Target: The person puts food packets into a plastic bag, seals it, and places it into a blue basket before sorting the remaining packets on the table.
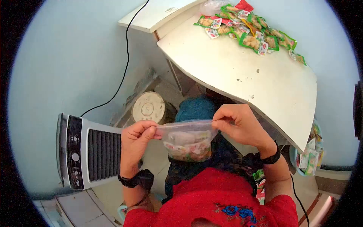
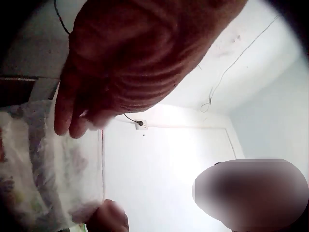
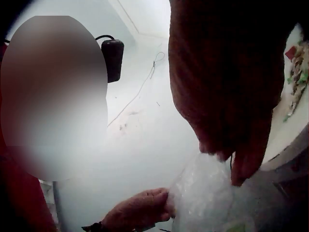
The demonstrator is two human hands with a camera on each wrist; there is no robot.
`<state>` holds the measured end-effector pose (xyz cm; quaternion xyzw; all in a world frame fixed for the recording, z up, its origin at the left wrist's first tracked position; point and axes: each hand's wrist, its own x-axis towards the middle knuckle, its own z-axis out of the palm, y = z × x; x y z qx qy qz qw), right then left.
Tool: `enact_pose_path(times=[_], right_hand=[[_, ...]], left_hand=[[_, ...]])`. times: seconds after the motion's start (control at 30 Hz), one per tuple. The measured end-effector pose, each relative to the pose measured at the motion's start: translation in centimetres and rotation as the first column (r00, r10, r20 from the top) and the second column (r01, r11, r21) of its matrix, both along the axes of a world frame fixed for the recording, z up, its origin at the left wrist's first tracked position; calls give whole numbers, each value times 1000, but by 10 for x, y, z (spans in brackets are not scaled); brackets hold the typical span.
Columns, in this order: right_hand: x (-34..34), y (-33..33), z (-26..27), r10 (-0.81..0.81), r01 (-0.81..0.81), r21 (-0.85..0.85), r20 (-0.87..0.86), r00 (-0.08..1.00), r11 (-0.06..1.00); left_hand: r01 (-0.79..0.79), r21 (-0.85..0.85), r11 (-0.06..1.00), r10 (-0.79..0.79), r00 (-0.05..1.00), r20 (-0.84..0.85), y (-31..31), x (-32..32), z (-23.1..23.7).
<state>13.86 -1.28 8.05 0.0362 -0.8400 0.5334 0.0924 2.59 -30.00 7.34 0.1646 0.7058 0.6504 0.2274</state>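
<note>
A clear plastic bag (image 1: 187, 145) with several small printed packets inside hangs over the person's lap in the head view. At its upper left corner the left hand (image 1: 138, 138) pinches the top edge between thumb and fingers. The right hand (image 1: 238, 123) pinches the opposite top corner, so the edge is stretched nearly straight between the two. Seen from the left wrist, the bag (image 2: 72, 169) hangs below the left hand (image 2: 130, 63). In the right wrist view, the whitish bag (image 3: 203, 193) lies just under the dark right hand (image 3: 227, 96).
Snack packets with green edges (image 1: 251, 32) lie piled at the back of the white table (image 1: 227, 68). An air cooler (image 1: 98, 153) stands at the left, a round stool (image 1: 148, 108) beyond it. A basket of packets (image 1: 312, 151) sits at the right. A black cable (image 1: 127, 56) runs down the wall.
</note>
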Motion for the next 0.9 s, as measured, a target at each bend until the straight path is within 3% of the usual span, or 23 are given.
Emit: enact_pose_path(times=[0.13,0.43,0.53,0.63,0.73,0.9], right_hand=[[0,-8,-6,-59,71,-150,80,995,986],[7,-12,4,-59,57,-36,-39,998,998],[8,-14,7,-48,47,-14,-41,998,999],[8,-16,9,-14,16,25,-91,996,1000],[9,-20,9,1,3,29,-136,991,1000],[13,-23,11,20,-5,81,-190,982,997]], left_hand=[[-62,2,998,62,996,-56,-5,5,-1],[-96,-38,995,91,988,-125,-3,0,15],[-159,-81,984,134,957,-257,0,0,18],[-105,-264,959,-111,717,-688,8,-1,38],[46,-384,922,-331,608,-722,27,7,54],[145,-413,899,-427,494,-757,51,9,38]])
